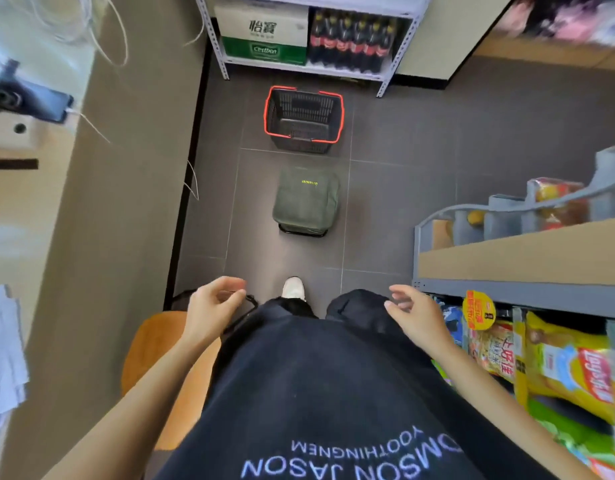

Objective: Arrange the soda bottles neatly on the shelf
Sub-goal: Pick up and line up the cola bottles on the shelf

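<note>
Several dark soda bottles (351, 39) with red labels stand in rows on the bottom level of a white metal shelf (385, 77) at the far end of the aisle. My left hand (212, 306) hangs low at my left side, fingers loosely curled, holding nothing. My right hand (413, 313) hangs at my right side, fingers relaxed and empty. Both hands are far from the bottles.
A black basket with a red rim (304, 119) sits empty on the floor before the shelf. A dark green stool (306, 202) stands nearer me. Cardboard boxes (264, 36) fill the shelf's left half. A snack rack (541, 341) lines the right, a counter (39, 168) the left.
</note>
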The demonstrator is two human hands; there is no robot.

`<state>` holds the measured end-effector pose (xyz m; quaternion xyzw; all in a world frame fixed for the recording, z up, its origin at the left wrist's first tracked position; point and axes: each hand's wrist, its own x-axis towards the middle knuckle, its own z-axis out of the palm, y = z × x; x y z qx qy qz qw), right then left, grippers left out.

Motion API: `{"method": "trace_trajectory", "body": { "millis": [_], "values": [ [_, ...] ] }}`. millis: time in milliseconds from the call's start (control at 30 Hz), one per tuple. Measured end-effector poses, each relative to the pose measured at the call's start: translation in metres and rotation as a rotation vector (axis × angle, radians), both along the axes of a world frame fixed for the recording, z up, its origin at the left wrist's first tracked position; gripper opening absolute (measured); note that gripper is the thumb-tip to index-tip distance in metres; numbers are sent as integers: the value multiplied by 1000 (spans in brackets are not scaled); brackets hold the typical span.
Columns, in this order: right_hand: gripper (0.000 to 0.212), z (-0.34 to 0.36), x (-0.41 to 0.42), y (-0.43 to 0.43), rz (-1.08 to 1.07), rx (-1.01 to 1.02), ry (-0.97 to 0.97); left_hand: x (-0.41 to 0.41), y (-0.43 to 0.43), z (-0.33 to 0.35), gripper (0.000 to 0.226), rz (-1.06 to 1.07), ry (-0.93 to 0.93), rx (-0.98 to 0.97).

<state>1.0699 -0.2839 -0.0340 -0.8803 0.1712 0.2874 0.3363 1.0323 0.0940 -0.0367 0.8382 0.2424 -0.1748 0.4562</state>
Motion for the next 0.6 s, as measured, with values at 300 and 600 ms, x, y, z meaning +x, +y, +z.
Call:
{"method": "trace_trajectory", "body": {
  "millis": [300,600],
  "values": [
    [31,-6,151,-26,-91,28,30,227,-23,14,11,-84,-37,5],
    [33,-31,359,-27,102,87,38,363,-33,9,10,-13,92,68]
  ]
}}
